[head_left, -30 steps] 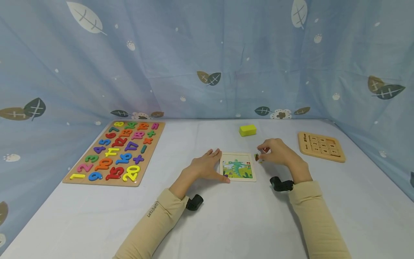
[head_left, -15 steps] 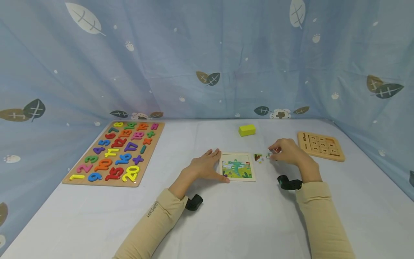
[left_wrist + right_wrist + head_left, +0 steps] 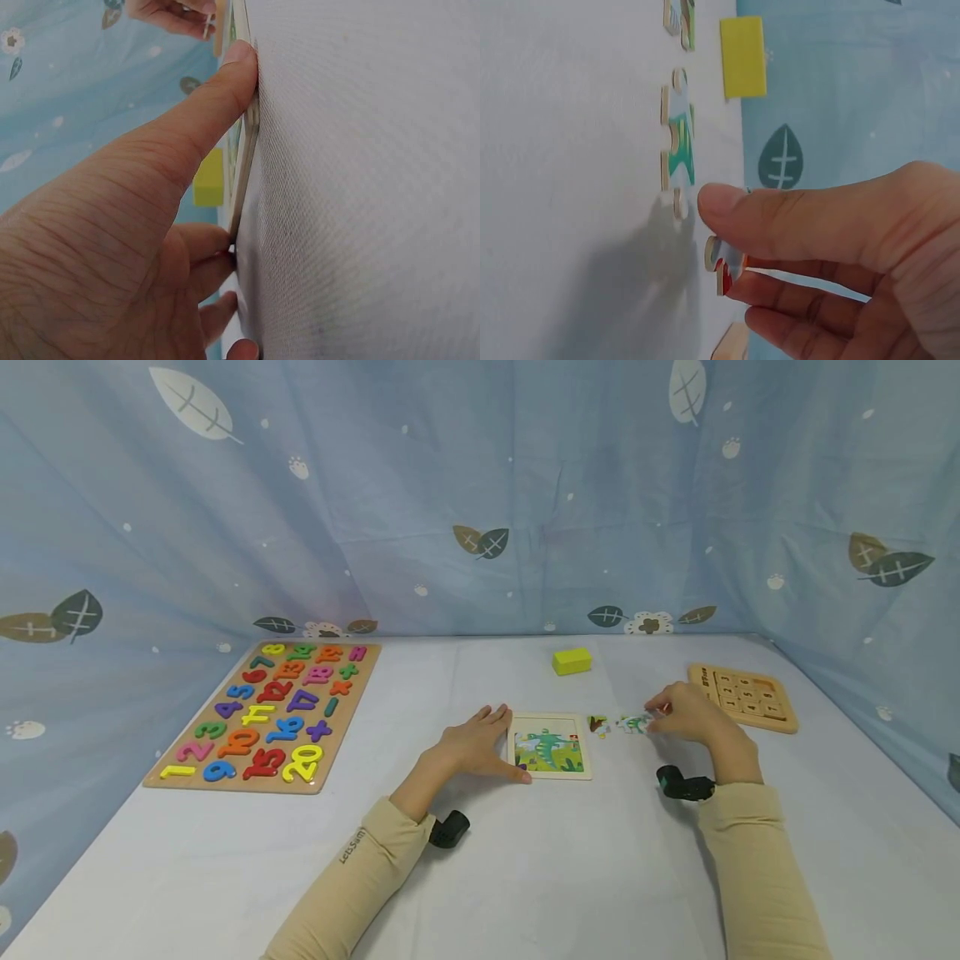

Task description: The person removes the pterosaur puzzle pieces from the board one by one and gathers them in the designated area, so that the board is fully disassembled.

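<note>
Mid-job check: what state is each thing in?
Dinosaur puzzle, lying flat
Left hand, spread, touching that puzzle's edge
Held piece, pinched
Right hand, pinching that piece
Brown piece, loose, flat
Green piece, loose, flat
Yellow block, untouched
Number board, flat
Sliding puzzle, flat, one gap

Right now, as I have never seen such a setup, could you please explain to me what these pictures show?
There is no robot here, only one person's bare left hand and right hand. The wide picture comes from a head-worn camera; the two close ones come from the black wrist cameras. On the white cloth lie a framed dinosaur jigsaw, loose jigsaw pieces to its right, a yellow block, a large number board at left and a small wooden number puzzle at right. The left hand touches the framed jigsaw's left side; the right hand pinches a jigsaw piece with red on it.
</note>
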The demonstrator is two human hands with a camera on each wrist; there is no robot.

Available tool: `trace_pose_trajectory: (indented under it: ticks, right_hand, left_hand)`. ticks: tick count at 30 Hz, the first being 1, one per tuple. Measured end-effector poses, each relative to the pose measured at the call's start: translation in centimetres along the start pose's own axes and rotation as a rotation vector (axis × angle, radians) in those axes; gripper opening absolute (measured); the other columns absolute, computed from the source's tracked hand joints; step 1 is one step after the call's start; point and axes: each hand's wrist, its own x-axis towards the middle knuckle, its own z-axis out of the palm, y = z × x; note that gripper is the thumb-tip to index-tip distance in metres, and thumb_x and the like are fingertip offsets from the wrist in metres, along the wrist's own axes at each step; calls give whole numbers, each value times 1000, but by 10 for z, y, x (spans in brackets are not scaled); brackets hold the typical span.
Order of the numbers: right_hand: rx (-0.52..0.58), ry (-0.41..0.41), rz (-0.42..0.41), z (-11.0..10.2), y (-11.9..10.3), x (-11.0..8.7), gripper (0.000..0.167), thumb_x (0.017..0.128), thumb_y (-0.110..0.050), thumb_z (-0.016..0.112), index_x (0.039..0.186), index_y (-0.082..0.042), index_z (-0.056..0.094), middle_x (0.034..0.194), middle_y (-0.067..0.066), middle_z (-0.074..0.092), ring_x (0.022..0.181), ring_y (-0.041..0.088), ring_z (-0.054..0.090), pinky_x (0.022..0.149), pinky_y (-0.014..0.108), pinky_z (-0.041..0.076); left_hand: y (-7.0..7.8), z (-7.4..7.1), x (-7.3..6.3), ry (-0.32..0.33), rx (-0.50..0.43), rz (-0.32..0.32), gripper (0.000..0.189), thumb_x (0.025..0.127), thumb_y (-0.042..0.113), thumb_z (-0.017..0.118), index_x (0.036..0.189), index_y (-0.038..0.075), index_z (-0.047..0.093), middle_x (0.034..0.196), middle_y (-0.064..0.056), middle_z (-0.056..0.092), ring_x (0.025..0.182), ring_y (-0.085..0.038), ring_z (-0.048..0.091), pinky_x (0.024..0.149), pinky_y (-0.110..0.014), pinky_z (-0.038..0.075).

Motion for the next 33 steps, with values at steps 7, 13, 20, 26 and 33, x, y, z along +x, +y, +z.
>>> trace_pose_trajectory:
  ticks: [7,13,20,26,33]
  right_hand:
    - [-18,-4,20,-2,5,-3,35,75,-7,75,103,12,69,90,24,67,77,26,57,63,33,46]
    - [-16,-10,78,-1,8,-4,37,74,-8,75,106,11,68,98,28,66,85,33,60,68,39,50]
    - [-11,-18,119,1,10,-4,38,75,-9,75,107,9,68,99,28,65,88,35,61,71,41,50]
    - [-16,-27,128,2,11,-4,39,76,-12,74,109,8,68,101,28,65,93,38,61,75,45,50]
    - [-26,-48,144,1,9,-4,41,77,-14,74,111,8,67,107,31,62,98,43,59,76,47,49]
  left_hand:
    - [0,0,0,-3,1,-3,111,73,68,68,156,18,13,163,5,9,151,-20,6,109,-60,29]
    - [1,-1,-1,-1,0,-1,112,73,68,69,156,18,13,163,5,9,151,-20,6,109,-61,29]
    - [1,-1,-1,0,9,2,112,73,69,68,156,18,13,163,4,9,151,-20,7,109,-59,31]
    - [1,-1,0,-3,11,-4,112,73,69,68,156,19,13,163,5,9,151,-19,7,109,-57,31]
    - [1,0,0,-4,13,-6,112,73,69,68,156,19,13,163,5,9,151,-19,7,109,-58,31]
